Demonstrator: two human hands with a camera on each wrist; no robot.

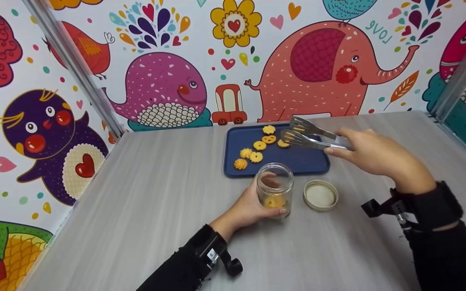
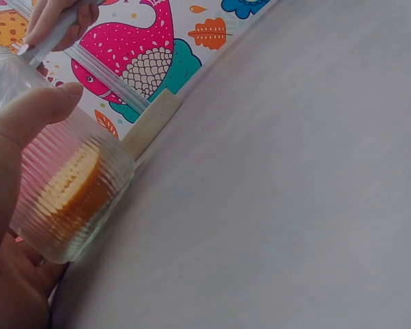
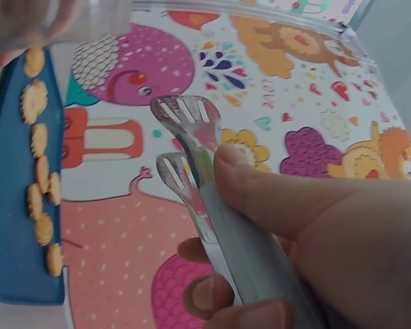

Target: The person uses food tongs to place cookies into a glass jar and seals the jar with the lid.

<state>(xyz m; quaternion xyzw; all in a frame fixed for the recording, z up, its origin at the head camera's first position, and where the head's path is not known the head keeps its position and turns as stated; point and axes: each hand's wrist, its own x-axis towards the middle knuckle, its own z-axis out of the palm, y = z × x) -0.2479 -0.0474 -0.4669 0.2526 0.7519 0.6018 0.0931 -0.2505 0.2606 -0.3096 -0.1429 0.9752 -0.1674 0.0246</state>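
My left hand (image 1: 251,204) grips a clear glass jar (image 1: 285,192), its open mouth tilted up. Low inside the jar sits at least one yellow cookie (image 1: 275,201); the left wrist view shows a cookie (image 2: 72,181) through the ribbed glass. Metal tongs (image 1: 318,139) with slotted heads are held in my right hand (image 1: 374,151), over the right half of a blue tray (image 1: 306,163). In the right wrist view the heads of the tongs (image 3: 205,171) stand apart with nothing between them. Several cookies (image 1: 257,157) lie on the tray, mostly to its left.
A round cream lid (image 1: 320,195) lies on the grey table (image 1: 156,194), right of the jar and in front of the tray. Behind the table rises a wall (image 1: 233,52) printed with cartoon animals. Another printed panel (image 1: 26,133) closes the left side.
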